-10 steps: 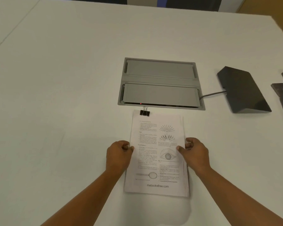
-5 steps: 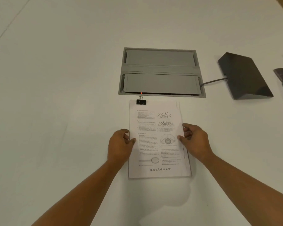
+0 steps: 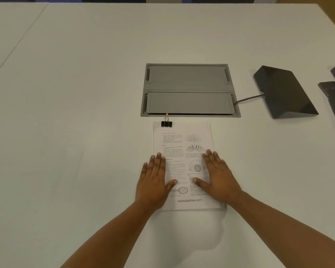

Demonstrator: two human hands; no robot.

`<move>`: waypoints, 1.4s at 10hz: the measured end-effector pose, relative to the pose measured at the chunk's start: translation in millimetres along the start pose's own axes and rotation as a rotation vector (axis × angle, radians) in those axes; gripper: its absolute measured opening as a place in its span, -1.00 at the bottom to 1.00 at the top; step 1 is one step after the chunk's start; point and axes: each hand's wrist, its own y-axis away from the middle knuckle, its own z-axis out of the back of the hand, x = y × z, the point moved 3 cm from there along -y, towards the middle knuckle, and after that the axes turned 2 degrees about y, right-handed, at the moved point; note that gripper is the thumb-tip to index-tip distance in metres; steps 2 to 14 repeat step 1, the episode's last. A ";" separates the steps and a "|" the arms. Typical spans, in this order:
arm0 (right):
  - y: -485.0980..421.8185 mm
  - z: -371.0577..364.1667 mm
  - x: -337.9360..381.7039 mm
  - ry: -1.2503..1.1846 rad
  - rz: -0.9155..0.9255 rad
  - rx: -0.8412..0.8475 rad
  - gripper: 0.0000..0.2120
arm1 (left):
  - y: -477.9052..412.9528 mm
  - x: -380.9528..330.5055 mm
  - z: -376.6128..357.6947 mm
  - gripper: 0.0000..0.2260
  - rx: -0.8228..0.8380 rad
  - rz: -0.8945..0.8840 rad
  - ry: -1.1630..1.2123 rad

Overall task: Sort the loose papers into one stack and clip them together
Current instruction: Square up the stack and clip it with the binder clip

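A stack of white printed paper sheets (image 3: pixel 184 151) is lying flat on the white matte table (image 3: pixel 75 113), near the person's edge and just in front of a grey rectangular metal cable hatch (image 3: pixel 188 89) recessed into the tabletop. The top sheet is showing columns of text, fan-shaped line drawings, an eye diagram and a web address printed near its bottom edge. A small black binder clip with folded wire handles (image 3: pixel 166 123) is gripping the far left corner of the stack, its handles pointing toward the hatch. The sheet edges along the right side are appearing slightly uneven.

The left hand (image 3: pixel 155 180) is resting palm down, fingers extended and close together, overlapping the left edge of the stack and partly the table; the thumb is lying on the page. The right hand (image 3: pixel 219 178) is pressing flat on the right half of the stack, fingers extended and slightly spread, thumb pointing inward. Neither hand is clasping anything.

A small red light (image 3: pixel 167 114) is glowing at the hatch's near lip. A dark grey cable (image 3: pixel 248 98) is running from the hatch to a black wedge-shaped device (image 3: pixel 282 91) standing well to the right of the papers.
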 end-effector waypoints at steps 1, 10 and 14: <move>11.1 22.8 9.5 -0.106 -0.016 -0.061 0.01 | -1.0 -0.7 18.2 -0.23 -0.113 -0.057 -0.044; 11.1 22.8 9.5 -0.106 -0.016 -0.061 0.01 | -1.0 -0.7 18.2 -0.23 -0.113 -0.057 -0.044; 11.1 22.8 9.5 -0.106 -0.016 -0.061 0.01 | -1.0 -0.7 18.2 -0.23 -0.113 -0.057 -0.044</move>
